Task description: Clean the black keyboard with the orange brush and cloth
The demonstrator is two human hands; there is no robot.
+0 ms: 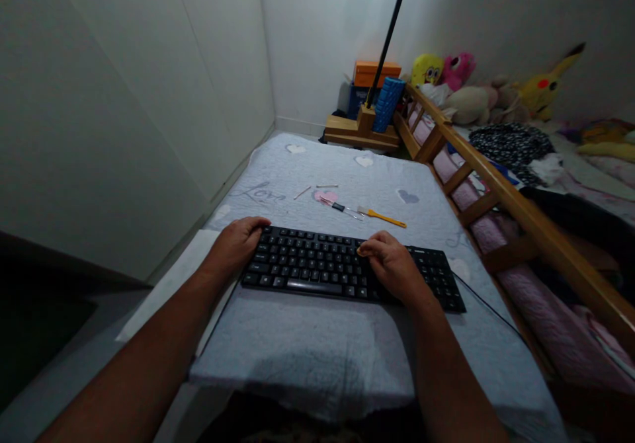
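A black keyboard (317, 264) lies flat on the light blue cloth with hearts on it. My left hand (239, 241) grips its upper left corner, fingers closed over the edge. My right hand (389, 261) is over the right part of the keys, its thumb and fingers pinched together near the top rows. Something small and pale seems to show at the fingertips, too small to name. Beyond the keyboard lie a yellow-handled brush (384, 217), a tool with a black grip and wire ends (338, 207), and two thin white sticks (302, 192).
The keyboard's cable (489, 304) runs off to the right. A wooden bed rail (496, 178) stands along the right side, with plush toys and clothes behind it. At the far end are a wooden stand (364, 125), a blue roller (387, 104) and an orange box (376, 73).
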